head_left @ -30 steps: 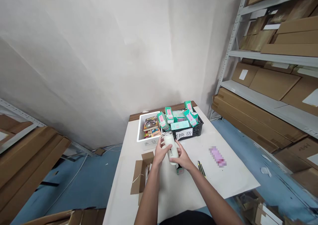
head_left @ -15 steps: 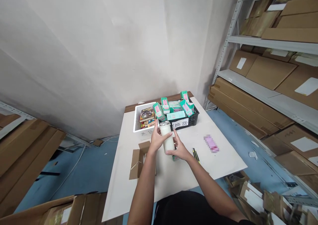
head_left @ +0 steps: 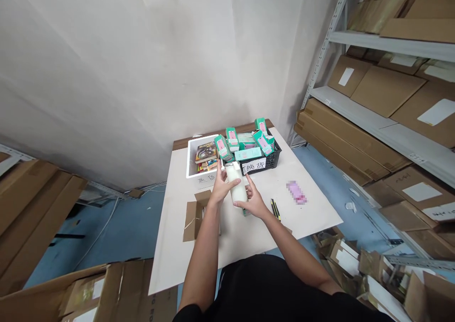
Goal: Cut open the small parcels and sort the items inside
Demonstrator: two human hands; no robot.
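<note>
Left hand (head_left: 221, 187) and right hand (head_left: 254, 201) grip a pale bottle (head_left: 235, 185) from either side, over a white table (head_left: 305, 222) and before a black basket (head_left: 273, 160) of green boxes. Beside the basket sits a white bin (head_left: 190, 163) of books; an open carton (head_left: 190, 220) lies nearer. Behind is a grey wall (head_left: 142, 66); shelves (head_left: 384, 118) of cardboard stand right, over blue floor (head_left: 138, 227). Since a second ago, the view has tilted downward and a plain side of the bottle has replaced its lettering.
</note>
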